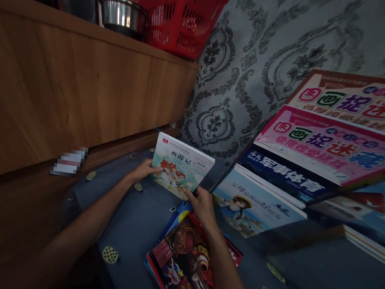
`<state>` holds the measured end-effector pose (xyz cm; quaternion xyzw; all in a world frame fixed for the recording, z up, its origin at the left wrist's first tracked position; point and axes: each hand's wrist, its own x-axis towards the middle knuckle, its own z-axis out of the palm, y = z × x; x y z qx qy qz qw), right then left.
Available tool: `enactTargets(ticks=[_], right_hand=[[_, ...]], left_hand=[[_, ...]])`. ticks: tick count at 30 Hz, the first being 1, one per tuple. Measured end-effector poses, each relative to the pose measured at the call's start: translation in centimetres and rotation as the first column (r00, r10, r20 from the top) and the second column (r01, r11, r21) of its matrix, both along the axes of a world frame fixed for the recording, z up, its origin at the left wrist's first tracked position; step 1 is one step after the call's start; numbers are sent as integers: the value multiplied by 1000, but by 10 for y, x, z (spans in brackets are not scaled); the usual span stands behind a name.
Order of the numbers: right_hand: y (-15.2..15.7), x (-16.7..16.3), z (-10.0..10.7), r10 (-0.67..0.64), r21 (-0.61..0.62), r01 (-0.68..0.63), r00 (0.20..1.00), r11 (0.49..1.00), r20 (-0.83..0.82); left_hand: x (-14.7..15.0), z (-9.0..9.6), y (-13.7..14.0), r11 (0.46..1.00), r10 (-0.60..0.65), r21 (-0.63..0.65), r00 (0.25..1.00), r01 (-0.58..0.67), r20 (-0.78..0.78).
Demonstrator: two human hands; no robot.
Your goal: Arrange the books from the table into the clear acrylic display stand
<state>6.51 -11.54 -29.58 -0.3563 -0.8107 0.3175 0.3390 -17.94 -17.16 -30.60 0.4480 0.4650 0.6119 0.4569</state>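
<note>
Between my two hands I hold a children's book with a pale, colourful cover, tilted with its front toward me. My left hand grips its left edge, thumb on the cover. At the lower right corner, my right hand is closed on the same book. Below my right forearm lies a small stack of books with a dark red picture cover on top. Right of my right hand, a light blue book showing a figure in a straw hat leans at the front of a row.
Behind the blue book stand a navy book, a pink book and a brown-edged one. A wooden cabinet borders the left, carrying a metal bowl and red basket. Patterned wallpaper covers the wall behind.
</note>
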Motion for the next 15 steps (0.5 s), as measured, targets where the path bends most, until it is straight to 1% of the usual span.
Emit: enactTargets(ticks=[7, 11, 13, 15], right_hand=[[-2, 0, 2, 5, 8, -5, 1000, 1000, 4], [-6, -1, 2, 19, -86, -22, 999, 996, -32], [-7, -2, 1, 22, -137, -34, 996, 990, -87], [-8, -3, -1, 22, -156, -41, 992, 987, -121]], left_hand=[[3, 2, -1, 998, 57, -11, 998, -57, 11], [3, 5, 1, 998, 68, 15, 998, -68, -17], [1, 8, 1, 995, 82, 60, 994, -78, -68], [-2, 11, -1, 990, 101, 114, 987, -87, -126]])
